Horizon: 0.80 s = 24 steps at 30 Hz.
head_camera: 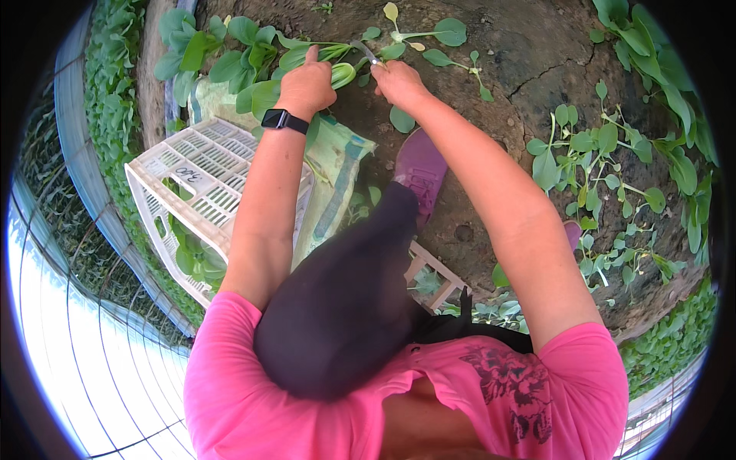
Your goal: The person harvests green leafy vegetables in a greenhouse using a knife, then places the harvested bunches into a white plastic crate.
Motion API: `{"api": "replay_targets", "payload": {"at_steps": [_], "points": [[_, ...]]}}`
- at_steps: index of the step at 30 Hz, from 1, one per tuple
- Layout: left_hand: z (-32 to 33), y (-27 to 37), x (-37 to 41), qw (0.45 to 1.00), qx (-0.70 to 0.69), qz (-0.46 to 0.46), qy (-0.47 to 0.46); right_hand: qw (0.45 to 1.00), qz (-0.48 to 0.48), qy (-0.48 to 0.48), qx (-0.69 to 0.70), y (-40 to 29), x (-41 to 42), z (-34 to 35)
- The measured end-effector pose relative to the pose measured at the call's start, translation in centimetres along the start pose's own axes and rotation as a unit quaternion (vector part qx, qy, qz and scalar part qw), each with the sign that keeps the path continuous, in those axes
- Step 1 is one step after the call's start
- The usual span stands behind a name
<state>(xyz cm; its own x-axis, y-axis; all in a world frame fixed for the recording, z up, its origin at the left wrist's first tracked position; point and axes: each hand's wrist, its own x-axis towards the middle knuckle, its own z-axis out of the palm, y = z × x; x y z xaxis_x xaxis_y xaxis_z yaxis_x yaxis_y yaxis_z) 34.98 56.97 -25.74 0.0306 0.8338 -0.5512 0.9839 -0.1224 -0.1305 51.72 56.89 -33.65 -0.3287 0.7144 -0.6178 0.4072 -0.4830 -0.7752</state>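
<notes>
My left hand, with a black watch on its wrist, grips a leafy green plant like bok choy. The plant's pale stem end points right and its leaves spread out to the left. In my right hand is a small knife, its blade aimed up and left beside the stems of the plant. Trimmed leaves lie on the soil just beyond the knife. Other uprooted or standing leafy greens are left of my left hand; their roots are hidden.
A white slatted plastic crate with greens inside stands by my left forearm, on or next to a pale woven sack. Loose leaves litter the soil at right. A wooden-looking stool frame shows beneath me, near my purple shoe.
</notes>
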Motion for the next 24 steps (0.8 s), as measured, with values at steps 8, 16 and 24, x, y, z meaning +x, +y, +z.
{"api": "replay_targets", "payload": {"at_steps": [8,16,24], "points": [[0.9,-0.6,0.4,0.999,-0.024,-0.026,0.011,0.998,-0.011,0.01,-0.069,0.2,1.1,0.9],[1.3,-0.5,0.1,0.998,-0.036,-0.05,0.012,0.997,0.006,-0.025,-0.067,0.3,-0.5,0.6],[-4.7,2.4,-4.9,0.964,-0.236,0.102,0.065,0.952,-0.013,0.031,0.305,1.4,-5.7,-5.1]]}}
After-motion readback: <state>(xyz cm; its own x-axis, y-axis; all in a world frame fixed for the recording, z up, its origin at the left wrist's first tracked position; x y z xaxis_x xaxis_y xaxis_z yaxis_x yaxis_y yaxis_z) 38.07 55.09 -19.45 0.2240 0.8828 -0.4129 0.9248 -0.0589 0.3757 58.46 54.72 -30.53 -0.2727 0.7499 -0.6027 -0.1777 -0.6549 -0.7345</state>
